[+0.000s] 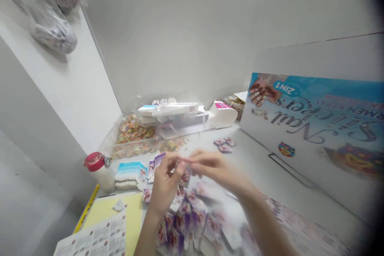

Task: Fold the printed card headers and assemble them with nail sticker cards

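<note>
- Centrally, the left hand (168, 180) is closed in a pinch on a small printed box (185, 176), which sits above the near part of the tabletop (252, 158).
- The right hand (211, 166) has its fingers bent towards the upper edge of the small printed box; motion blur prevents telling whether it grips.
- Below both hands, a spread of purple-and-white boxes (186, 222) overlaps in loose rows and reaches the bottom edge of the view.
- To the left of the left hand stands a stack of blue-and-white boxes (130, 174), its side near a bottle with a red lid (103, 174).
- Nearer the viewer, a printed label sheet (102, 236) partly covers a yellow sheet (111, 210); yellow-and-black edging (87, 208) runs along the left side.
- Behind the hands are a tray of multicoloured pieces (135, 130) and a clear container (172, 114) holding light items.
- Three small packets (225, 145) form a group beyond the right hand.
- The widest visible stretch of tabletop runs from these packets towards the viewer, between the right forearm and the lower edge of a large "Nail Stickers" box (312, 128), which bounds the right side.
</note>
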`<state>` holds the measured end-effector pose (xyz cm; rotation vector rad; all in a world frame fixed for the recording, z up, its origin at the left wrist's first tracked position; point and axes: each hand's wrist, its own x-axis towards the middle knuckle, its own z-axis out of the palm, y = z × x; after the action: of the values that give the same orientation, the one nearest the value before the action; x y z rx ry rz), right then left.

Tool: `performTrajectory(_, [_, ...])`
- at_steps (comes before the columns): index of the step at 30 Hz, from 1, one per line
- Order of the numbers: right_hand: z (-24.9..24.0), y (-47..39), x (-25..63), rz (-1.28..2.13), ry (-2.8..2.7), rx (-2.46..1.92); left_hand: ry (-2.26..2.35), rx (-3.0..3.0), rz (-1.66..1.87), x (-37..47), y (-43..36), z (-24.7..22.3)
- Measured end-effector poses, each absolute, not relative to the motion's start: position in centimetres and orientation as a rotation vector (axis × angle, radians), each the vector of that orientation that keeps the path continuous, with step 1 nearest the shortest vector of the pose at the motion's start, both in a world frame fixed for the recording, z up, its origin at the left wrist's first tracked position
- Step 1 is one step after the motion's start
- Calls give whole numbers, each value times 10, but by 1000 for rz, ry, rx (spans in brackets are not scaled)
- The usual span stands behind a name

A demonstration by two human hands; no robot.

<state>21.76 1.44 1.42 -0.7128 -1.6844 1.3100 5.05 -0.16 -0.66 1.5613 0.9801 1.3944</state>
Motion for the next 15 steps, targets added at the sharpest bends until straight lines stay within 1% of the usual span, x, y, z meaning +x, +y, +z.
performTrajectory(4, [10,20,218,1295,-1688,-739,1069,1553,1395,55,1,-12])
performTrajectory(7, [-5,39,225,1127,-1675,-938,1226,1622,1294,58,2,-17])
performTrajectory(10, [-38,72,245,885,-1498,-1296,1333,1712,1159,57,5,-22])
performTrajectory(15, [-98,116,294,719,-1355,-1508,1412,1755,1163,48,7,-22])
